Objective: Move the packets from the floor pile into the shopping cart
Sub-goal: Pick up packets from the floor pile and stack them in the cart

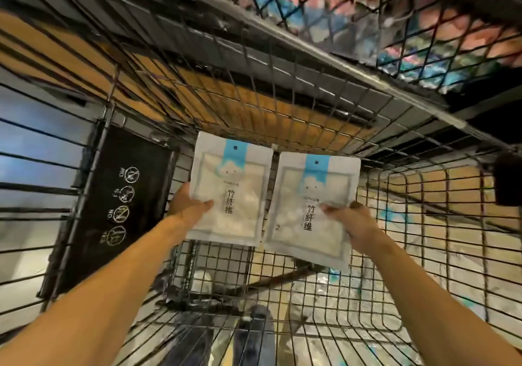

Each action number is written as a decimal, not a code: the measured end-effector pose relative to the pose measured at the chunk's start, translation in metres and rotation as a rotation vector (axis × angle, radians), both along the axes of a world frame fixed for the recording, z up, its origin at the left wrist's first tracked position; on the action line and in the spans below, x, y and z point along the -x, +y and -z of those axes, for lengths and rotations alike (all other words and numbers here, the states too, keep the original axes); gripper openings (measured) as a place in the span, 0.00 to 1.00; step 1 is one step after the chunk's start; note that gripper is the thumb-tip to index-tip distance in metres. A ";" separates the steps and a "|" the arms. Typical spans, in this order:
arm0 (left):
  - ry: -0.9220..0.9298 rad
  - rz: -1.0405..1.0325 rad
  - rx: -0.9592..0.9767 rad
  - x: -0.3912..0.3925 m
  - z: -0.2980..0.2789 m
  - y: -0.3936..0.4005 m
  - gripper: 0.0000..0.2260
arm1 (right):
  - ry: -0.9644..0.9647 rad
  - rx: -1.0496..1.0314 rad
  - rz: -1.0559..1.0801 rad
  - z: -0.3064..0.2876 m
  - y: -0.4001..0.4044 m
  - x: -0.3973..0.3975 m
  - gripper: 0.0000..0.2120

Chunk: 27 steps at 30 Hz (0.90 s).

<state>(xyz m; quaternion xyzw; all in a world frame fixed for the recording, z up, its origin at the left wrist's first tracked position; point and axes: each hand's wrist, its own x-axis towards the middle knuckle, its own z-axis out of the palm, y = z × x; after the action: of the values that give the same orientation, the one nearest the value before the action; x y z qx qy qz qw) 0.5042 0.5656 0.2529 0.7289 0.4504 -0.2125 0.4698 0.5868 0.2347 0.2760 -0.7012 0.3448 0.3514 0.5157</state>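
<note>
Two flat white packets with a blue tab at the top hang side by side over the wire shopping cart (418,252). My left hand (187,206) pinches the left packet (230,187) at its left edge, thumb on the front. My right hand (353,223) pinches the right packet (313,210) at its right edge. Both packets are held upright inside the cart basket, above its mesh bottom. More packets on the floor (333,283) show blurred through the mesh, lower right.
The cart's black child-seat flap (113,210) with white warning icons stands at the left. A metal shelf rail (282,41) and a mesh basket of colourful goods (395,18) run across the top. A shoe (202,279) shows beneath the cart.
</note>
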 end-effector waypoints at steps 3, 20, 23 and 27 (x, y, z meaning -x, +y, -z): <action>0.012 0.076 -0.089 0.001 0.004 -0.004 0.24 | -0.019 0.123 0.025 0.012 0.006 0.002 0.23; -0.054 0.810 -0.712 -0.004 0.004 -0.038 0.34 | -0.284 0.893 -0.530 0.006 0.019 0.014 0.46; -0.027 0.837 -0.710 -0.014 -0.022 -0.040 0.33 | -0.328 0.908 -0.684 -0.020 0.025 0.016 0.44; -0.078 0.905 -0.805 -0.031 -0.087 -0.036 0.31 | -0.376 0.918 -0.780 -0.082 0.027 0.012 0.39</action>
<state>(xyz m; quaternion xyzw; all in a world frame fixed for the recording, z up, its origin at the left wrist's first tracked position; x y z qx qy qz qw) 0.5351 0.5299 0.3403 0.9757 0.1232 -0.1772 0.0364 0.5750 0.2620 0.3576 -0.9750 0.0826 0.2006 0.0481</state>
